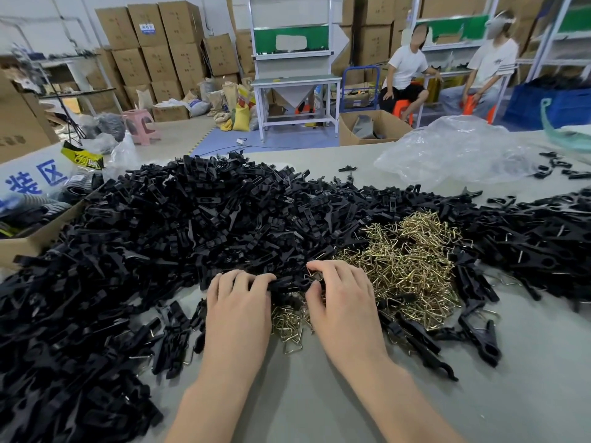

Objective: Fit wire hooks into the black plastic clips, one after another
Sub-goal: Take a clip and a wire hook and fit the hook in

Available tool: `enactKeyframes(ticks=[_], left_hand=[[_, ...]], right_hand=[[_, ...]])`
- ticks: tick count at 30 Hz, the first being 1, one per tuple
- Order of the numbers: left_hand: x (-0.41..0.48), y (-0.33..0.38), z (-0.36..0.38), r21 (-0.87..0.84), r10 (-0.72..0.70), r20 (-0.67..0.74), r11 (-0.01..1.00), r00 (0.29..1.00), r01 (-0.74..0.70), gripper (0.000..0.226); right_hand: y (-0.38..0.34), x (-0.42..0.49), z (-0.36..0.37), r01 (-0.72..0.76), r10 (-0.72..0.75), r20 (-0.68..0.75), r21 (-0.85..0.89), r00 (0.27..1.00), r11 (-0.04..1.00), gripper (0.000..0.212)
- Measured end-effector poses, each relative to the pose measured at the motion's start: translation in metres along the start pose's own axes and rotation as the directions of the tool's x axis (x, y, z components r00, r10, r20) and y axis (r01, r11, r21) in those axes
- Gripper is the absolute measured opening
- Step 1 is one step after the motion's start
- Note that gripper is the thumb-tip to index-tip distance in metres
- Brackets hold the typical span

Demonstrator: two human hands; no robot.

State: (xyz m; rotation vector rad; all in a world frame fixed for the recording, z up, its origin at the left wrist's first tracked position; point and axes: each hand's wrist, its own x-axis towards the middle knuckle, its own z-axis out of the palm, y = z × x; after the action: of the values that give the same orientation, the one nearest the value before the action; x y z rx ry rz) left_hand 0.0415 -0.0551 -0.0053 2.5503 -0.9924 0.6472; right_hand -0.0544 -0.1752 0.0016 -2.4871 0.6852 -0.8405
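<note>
A black plastic clip (289, 284) lies crosswise between my two hands just above the table. My left hand (238, 302) grips its left end with curled fingers. My right hand (342, 295) pinches a brass-coloured wire hook (312, 276) against the clip's right end. A pile of loose wire hooks (412, 266) spreads to the right of my hands, and a few more lie under them. A big heap of black clip parts (192, 225) fills the table's left and middle.
Assembled clips (479, 334) lie at the right, near the grey table (319, 404). A cardboard box (28, 241) stands at the left edge, crumpled clear plastic (457, 155) at the back right. Two people sit on stools far behind.
</note>
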Motion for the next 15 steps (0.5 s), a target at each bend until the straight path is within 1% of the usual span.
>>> enactKeyframes(ticks=[2, 3, 4, 5, 6, 7, 8, 9, 10, 11, 13, 15], left_hand=[[0.001, -0.002, -0.002, -0.015, -0.029, -0.053, 0.999, 0.998, 0.028, 0.029], [0.002, -0.002, -0.004, -0.055, -0.059, -0.071, 0.997, 0.996, 0.055, 0.029], [0.002, 0.0, -0.008, -0.137, -0.107, -0.084, 0.986, 0.991, 0.095, 0.029], [0.003, 0.002, -0.012, -0.265, -0.17, -0.078, 0.953, 0.982, 0.144, 0.028], [0.003, 0.005, -0.017, -0.416, -0.232, -0.049, 0.889, 0.972, 0.191, 0.028], [0.003, 0.01, -0.021, -0.549, -0.27, 0.007, 0.804, 0.963, 0.229, 0.026], [0.002, 0.015, -0.024, -0.652, -0.268, 0.075, 0.716, 0.96, 0.251, 0.02], [0.001, 0.021, -0.027, -0.732, -0.239, 0.129, 0.632, 0.962, 0.255, 0.018], [0.001, 0.027, -0.029, -0.793, -0.208, 0.153, 0.557, 0.966, 0.245, 0.02], [0.0, 0.03, -0.03, -0.836, -0.195, 0.16, 0.495, 0.968, 0.238, 0.023], [0.0, 0.034, -0.032, -0.882, -0.216, 0.173, 0.4, 0.961, 0.249, 0.025], [0.002, 0.035, -0.032, -0.915, -0.24, 0.195, 0.305, 0.951, 0.265, 0.022]], right_hand=[[0.0, 0.001, -0.001, 0.027, -0.025, -0.037, 0.054, 0.999, 0.998, 0.031], [-0.001, 0.001, -0.001, 0.044, -0.04, -0.047, 0.082, 0.998, 0.996, 0.031], [-0.002, 0.002, -0.002, 0.063, -0.058, -0.049, 0.109, 0.997, 0.992, 0.031], [-0.003, 0.002, -0.002, 0.082, -0.077, -0.044, 0.142, 0.996, 0.986, 0.032], [-0.004, 0.002, -0.002, 0.094, -0.09, -0.027, 0.194, 0.996, 0.977, 0.034], [-0.005, 0.001, -0.002, 0.08, -0.085, 0.006, 0.282, 0.996, 0.956, 0.036], [-0.005, 0.001, -0.002, 0.024, -0.053, 0.061, 0.406, 0.997, 0.914, 0.037], [-0.007, 0.001, -0.004, -0.066, -0.008, 0.132, 0.548, 0.991, 0.834, 0.037], [-0.009, 0.002, -0.005, -0.162, 0.028, 0.207, 0.669, 0.978, 0.726, 0.034], [-0.01, 0.004, -0.007, -0.23, 0.053, 0.252, 0.751, 0.966, 0.619, 0.03], [-0.01, 0.008, -0.01, -0.276, 0.096, 0.263, 0.837, 0.96, 0.473, 0.029], [-0.008, 0.011, -0.013, -0.282, 0.113, 0.259, 0.88, 0.959, 0.382, 0.036]])
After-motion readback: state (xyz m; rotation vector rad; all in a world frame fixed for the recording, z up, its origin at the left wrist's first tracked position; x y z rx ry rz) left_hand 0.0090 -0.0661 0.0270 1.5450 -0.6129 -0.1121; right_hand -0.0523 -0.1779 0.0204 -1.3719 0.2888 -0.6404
